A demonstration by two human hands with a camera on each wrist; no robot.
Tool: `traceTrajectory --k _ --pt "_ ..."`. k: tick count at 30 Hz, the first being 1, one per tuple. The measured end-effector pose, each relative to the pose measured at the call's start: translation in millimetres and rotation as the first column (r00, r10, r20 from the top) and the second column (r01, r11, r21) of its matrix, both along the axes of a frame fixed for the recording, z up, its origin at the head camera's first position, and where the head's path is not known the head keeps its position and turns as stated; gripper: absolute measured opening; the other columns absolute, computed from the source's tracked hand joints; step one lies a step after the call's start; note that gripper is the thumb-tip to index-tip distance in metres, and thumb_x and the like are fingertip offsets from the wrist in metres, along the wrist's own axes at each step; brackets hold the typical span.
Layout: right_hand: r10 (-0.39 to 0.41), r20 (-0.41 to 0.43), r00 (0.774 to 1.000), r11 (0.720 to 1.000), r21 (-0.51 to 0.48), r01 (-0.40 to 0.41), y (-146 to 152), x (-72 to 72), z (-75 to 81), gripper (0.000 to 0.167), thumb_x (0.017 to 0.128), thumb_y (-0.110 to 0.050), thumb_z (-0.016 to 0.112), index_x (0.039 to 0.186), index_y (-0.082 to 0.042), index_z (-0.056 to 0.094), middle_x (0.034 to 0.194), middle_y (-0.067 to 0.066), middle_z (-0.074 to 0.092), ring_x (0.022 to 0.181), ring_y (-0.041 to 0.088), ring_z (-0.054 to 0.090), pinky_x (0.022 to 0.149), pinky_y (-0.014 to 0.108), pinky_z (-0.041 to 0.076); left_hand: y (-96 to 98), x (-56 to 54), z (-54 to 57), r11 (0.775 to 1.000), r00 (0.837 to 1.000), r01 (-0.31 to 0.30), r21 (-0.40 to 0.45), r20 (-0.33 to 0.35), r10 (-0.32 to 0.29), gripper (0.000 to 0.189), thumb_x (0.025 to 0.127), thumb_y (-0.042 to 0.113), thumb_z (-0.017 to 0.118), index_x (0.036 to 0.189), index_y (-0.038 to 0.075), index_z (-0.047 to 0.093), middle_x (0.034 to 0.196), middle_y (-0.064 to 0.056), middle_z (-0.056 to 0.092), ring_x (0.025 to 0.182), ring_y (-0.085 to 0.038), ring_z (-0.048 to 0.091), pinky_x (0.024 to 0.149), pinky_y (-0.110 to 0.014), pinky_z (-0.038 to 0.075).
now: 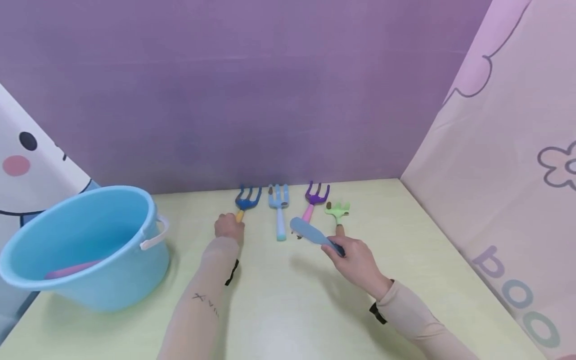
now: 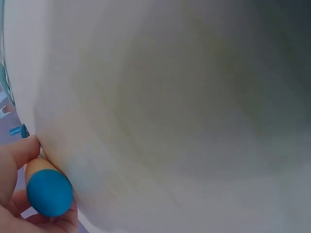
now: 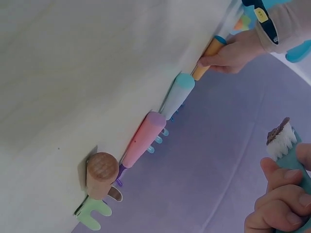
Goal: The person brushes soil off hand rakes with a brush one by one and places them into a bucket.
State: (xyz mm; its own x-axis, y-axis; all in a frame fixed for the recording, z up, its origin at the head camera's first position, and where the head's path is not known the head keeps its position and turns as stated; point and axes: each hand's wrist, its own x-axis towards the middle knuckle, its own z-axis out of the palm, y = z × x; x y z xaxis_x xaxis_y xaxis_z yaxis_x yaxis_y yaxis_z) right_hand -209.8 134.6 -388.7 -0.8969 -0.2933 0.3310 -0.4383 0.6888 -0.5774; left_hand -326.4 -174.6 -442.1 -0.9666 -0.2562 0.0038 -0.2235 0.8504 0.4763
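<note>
On my head view, I see the left hand (image 1: pixel 229 227) gripping the orange handle (image 1: pixel 240 216) of the dark blue fork (image 1: pixel 247 202) near mid-frame, while the right hand (image 1: pixel 357 260), right of centre, holds a blue brush (image 1: pixel 308 231) above the tabletop (image 1: pixel 279 300). Rightward from that fork I see light blue (image 1: pixel 280 220), purple (image 1: pixel 317 198) and green (image 1: pixel 337 210) forks; a blue bucket (image 1: pixel 123 282) stands at left.

head: from above, faces forward-down to bench (image 1: pixel 274 305) | left wrist: very near | right wrist: tilted, shares left hand (image 1: pixel 229 228) with head
</note>
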Motion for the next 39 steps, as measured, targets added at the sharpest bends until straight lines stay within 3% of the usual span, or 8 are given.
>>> traceTrajectory --k 5,12,22,28,33,39 --pt "0.012 -0.015 1.0 1.0 -0.005 -0.013 -0.3 -1.1 0.0 0.016 0.087 -0.02 0.062 0.094 -0.007 0.068 0.054 -0.009 0.04 0.045 0.0 0.032 0.044 0.019 0.032 -2.7 -1.5 -3.4 0.998 0.999 -0.01 0.063 -0.044 0.013 0.026 0.086 0.016 0.056 0.094 -0.008 0.06 0.087 -0.021 0.054 0.077 -0.033 0.056 0.069 -0.042 0.048" --pt "0.022 -0.018 1.0 1.0 0.006 -0.022 -1.2 -1.7 0.4 0.018 0.087 -0.022 0.062 0.095 -0.007 0.068 0.054 -0.009 0.039 0.045 0.0 0.031 0.045 0.019 0.031 -6.2 -2.7 -7.9 0.991 0.998 -0.03 0.131 -0.056 0.038 0.027 0.087 0.014 0.054 0.103 -0.007 0.061 0.093 -0.021 0.053 0.082 -0.034 0.056 0.075 -0.043 0.049" --pt "0.007 -0.01 1.0 1.0 0.013 -0.007 -0.3 0.1 -0.5 0.017 0.087 -0.021 0.062 0.095 -0.007 0.068 0.055 -0.009 0.041 0.045 0.001 0.032 0.045 0.02 0.031 -12.0 2.9 0.1 0.988 0.993 0.029 0.148 -0.117 -0.012 0.036 0.088 0.017 0.054 0.117 -0.004 0.056 0.104 -0.022 0.052 0.095 -0.037 0.053 0.086 -0.046 0.043" --pt "0.012 -0.008 1.0 1.0 0.016 -0.012 -0.4 0.1 -1.2 0.016 0.087 -0.021 0.062 0.094 -0.008 0.068 0.054 -0.009 0.041 0.045 0.001 0.032 0.045 0.019 0.031 -23.9 6.4 4.3 0.981 0.981 0.107 0.161 -0.175 -0.078 0.037 0.086 0.017 0.056 0.118 -0.003 0.057 0.098 -0.018 0.052 0.084 -0.03 0.051 0.077 -0.041 0.043" --pt "0.011 -0.004 1.0 1.0 0.011 -0.011 -1.2 0.0 -1.3 0.016 0.088 -0.023 0.061 0.093 -0.009 0.068 0.053 -0.009 0.039 0.044 0.0 0.03 0.044 0.019 0.03 -28.0 15.4 9.3 0.964 0.959 0.199 0.175 -0.238 -0.155 0.037 0.085 0.016 0.06 0.117 -0.003 0.059 0.092 -0.016 0.052 0.077 -0.025 0.049 0.069 -0.036 0.042" --pt "0.014 0.021 1.0 1.0 0.016 -0.014 -1.7 1.1 -1.6 0.019 0.089 -0.024 0.06 0.096 -0.009 0.068 0.053 -0.009 0.04 0.044 0.0 0.031 0.044 0.019 0.031 -31.2 41.7 17.5 0.95 0.941 0.27 0.156 -0.254 -0.226 0.035 0.084 0.017 0.064 0.115 0.0 0.061 0.091 -0.014 0.054 0.076 -0.024 0.049 0.067 -0.031 0.04"
